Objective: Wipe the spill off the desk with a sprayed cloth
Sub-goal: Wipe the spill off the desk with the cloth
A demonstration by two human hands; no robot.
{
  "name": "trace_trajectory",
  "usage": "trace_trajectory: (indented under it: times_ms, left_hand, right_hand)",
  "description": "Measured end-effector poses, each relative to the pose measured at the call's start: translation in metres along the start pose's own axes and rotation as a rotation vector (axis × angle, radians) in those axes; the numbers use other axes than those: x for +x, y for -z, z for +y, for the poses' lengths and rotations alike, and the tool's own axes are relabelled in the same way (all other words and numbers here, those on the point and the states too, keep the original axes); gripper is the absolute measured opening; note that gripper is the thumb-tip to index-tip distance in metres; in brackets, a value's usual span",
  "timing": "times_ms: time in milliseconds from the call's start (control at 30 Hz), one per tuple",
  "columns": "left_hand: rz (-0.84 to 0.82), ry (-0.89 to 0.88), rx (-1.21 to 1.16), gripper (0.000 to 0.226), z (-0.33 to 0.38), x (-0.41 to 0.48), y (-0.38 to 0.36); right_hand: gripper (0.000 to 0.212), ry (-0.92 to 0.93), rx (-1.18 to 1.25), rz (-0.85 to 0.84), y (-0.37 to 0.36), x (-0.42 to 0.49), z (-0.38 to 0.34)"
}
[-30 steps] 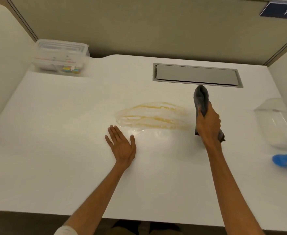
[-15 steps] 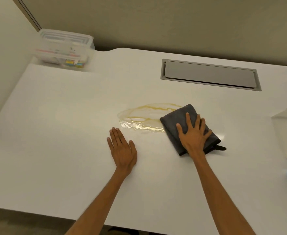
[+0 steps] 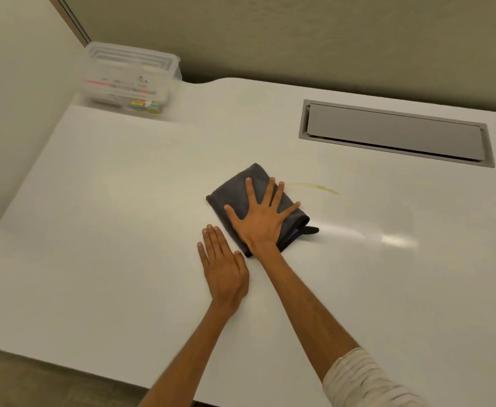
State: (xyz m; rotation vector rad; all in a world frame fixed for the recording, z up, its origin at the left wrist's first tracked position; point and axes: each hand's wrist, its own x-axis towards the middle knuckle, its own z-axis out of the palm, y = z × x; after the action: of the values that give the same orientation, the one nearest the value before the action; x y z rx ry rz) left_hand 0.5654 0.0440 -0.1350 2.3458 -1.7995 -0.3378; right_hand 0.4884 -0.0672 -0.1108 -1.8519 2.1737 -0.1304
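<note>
A folded dark grey cloth [image 3: 235,190] lies on the white desk [image 3: 109,230] near its middle. My right hand [image 3: 263,221] presses flat on the cloth with its fingers spread. A thin yellowish streak of the spill [image 3: 317,187] shows just right of the cloth; whatever lies under the cloth is hidden. A wet sheen marks the desk to the right of the cloth. My left hand [image 3: 224,271] rests palm down on the desk, just in front and left of the cloth, holding nothing.
A clear plastic storage box [image 3: 129,77] with small coloured items stands at the back left corner. A grey cable hatch [image 3: 393,133] is set into the desk at the back right. Partition walls close the back and left sides.
My right hand laid the cloth flat on the desk and slid it left across the spill, so most of the puddle is gone from view. My left hand stayed put.
</note>
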Motion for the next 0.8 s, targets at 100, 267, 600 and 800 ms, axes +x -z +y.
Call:
trace_trajectory:
  times_ms: [100, 267, 600, 800]
  left_hand:
    - [0.008, -0.017, -0.011, 0.067, 0.001, 0.0, 0.0]
    - [0.003, -0.027, -0.015, 0.067, -0.001, -0.001, 0.002]
    - [0.005, -0.132, -0.083, 0.068, -0.023, -0.001, 0.004]
    - [-0.011, -0.107, -0.097, 0.068, -0.021, -0.002, 0.003]
  right_hand:
    - [0.082, -0.034, -0.006, 0.031, 0.008, 0.02, 0.025]
    - [0.077, -0.417, 0.022, 0.172, 0.043, 0.049, 0.161]
    - [0.073, -0.476, 0.065, 0.197, 0.044, 0.044, 0.149]
    - [0.066, 0.045, -0.069, 0.039, 0.011, 0.038, 0.016]
